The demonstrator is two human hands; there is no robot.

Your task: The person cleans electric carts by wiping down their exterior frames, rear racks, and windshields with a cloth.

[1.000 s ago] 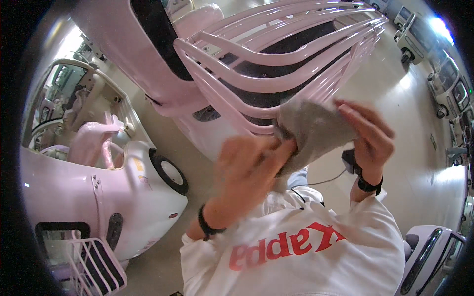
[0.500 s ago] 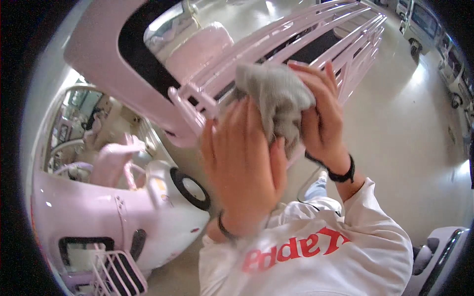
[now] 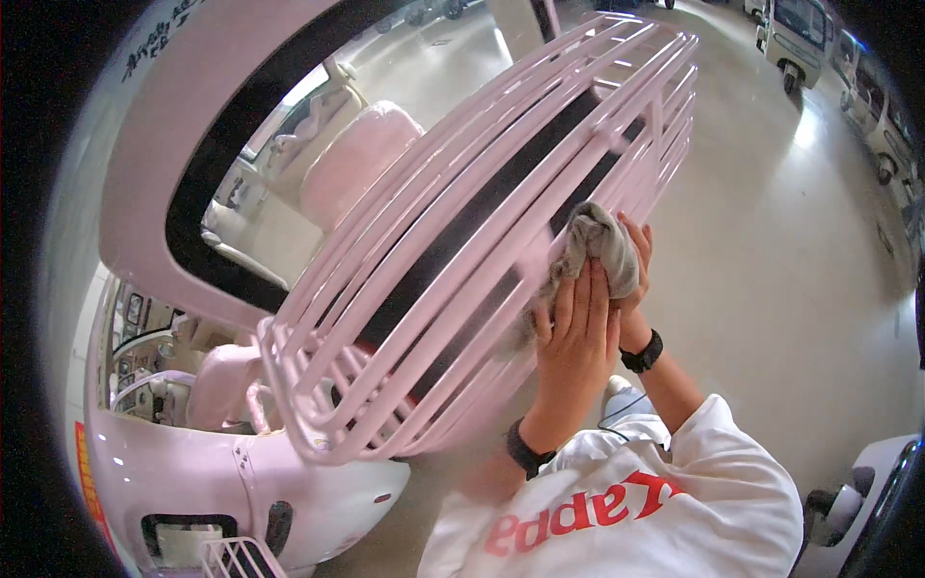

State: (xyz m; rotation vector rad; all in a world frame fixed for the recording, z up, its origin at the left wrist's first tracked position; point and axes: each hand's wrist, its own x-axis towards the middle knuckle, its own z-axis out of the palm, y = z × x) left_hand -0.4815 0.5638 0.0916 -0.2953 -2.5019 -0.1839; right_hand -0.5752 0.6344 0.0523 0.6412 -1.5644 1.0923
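A crumpled grey cloth [image 3: 609, 247] is bunched between my two hands, beside the lower right side of a pink tube rack [image 3: 482, 275]. My left hand [image 3: 576, 323] lies along the near side of the cloth, its fingers straight and close together, pressing on it. From the right, my right hand [image 3: 636, 260] wraps the cloth; part of its fingers is hidden behind it. Whether the cloth touches the bars cannot be made out. Long parallel bars with black panels between them make up the rack.
Left of the rack is a pink vehicle body with a black-edged window opening [image 3: 193, 207] and a pink seat [image 3: 361, 159]. Another pink vehicle [image 3: 193, 472] stands at lower left. Small white vehicles [image 3: 800, 43] line the far right. A light-coloured part [image 3: 872, 482] juts in at lower right.
My hands and the cloth have moved right and slightly down, from in front of the rack to its right side. More of the rack shows as the view has shifted.
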